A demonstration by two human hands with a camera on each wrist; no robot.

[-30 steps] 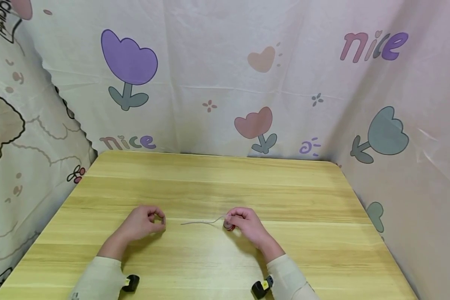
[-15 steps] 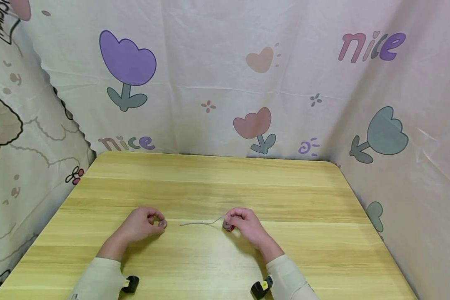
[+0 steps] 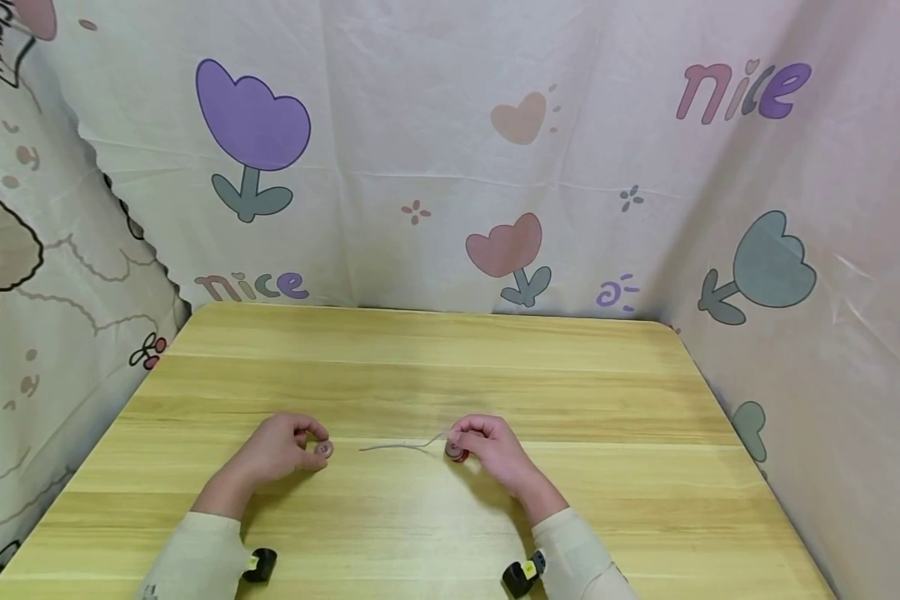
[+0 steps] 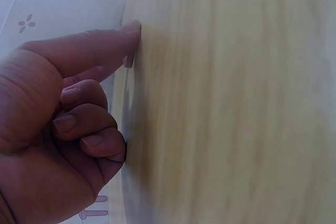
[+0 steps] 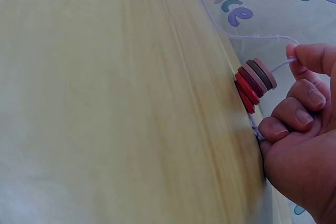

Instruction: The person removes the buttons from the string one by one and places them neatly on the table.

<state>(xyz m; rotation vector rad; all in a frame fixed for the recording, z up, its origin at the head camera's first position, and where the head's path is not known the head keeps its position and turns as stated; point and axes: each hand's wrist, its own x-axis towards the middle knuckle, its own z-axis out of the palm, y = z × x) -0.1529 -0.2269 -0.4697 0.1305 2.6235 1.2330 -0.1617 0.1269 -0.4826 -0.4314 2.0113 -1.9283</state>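
A small pinkish-brown button [image 3: 324, 450] is pinched between thumb and forefinger of my left hand [image 3: 273, 454], its round face turned to the head camera. Only its thin edge shows in the left wrist view. To the right, my right hand [image 3: 495, 457] pinches a thin pale string [image 5: 236, 36] between thumb and index fingertip. Several buttons [image 5: 255, 81] in pink, dark grey, maroon and red are threaded on that string, stacked below the pinch close over the table. A knot [image 5: 257, 134] lies under the stack. The string's free end points left, a short gap from the held button.
The light wood table [image 3: 420, 367] spreads beneath both hands. A patterned cloth [image 3: 390, 108] hangs behind it and along both sides. Black cameras sit at the left wrist [image 3: 261, 566] and right wrist [image 3: 521, 577].
The button in my left fingers has turned from edge-on to face-on. My right hand, the string and the threaded buttons stay nearly where they were.
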